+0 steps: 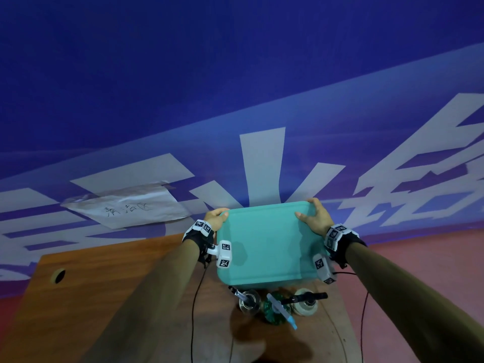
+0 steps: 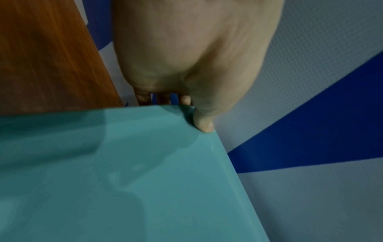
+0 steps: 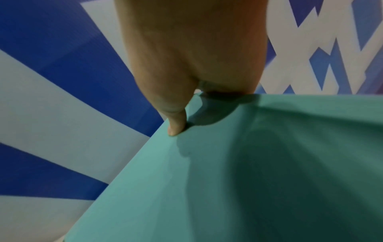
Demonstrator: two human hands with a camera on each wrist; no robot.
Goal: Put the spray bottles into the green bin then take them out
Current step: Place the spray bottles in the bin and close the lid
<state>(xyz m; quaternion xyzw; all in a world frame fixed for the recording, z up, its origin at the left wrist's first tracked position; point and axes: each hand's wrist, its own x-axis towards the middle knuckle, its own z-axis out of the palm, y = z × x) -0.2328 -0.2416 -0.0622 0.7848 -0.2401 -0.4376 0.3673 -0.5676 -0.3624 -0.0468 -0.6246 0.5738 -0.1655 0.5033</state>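
A blue wall banner (image 1: 235,74) with big white characters filled the view behind our wooden table (image 1: 104,284), with a creased sheet of paper (image 1: 125,205) taped to it above the table's far left corner. We held the green bin (image 1: 267,244) in the air over the table's far right part, its flat, closed face turned toward us; we could not see the open side from any view. Our left hand (image 1: 216,218) gripped the bin's far left corner, thumb pressed on the near face and fingers curled over the far edge. Our right hand (image 1: 313,217) did the same at the far right corner, thumb flat on the green face, fingers hooked behind. The three spray bottles (image 1: 277,302) stood upright in a row on the table just below the bin's near edge, toward us from both hands, nozzles pointing sideways. We judged that the bin must first be set down open side up beside them; either hand would then reach back toward us, the right nearer the dark-nozzled bottle.
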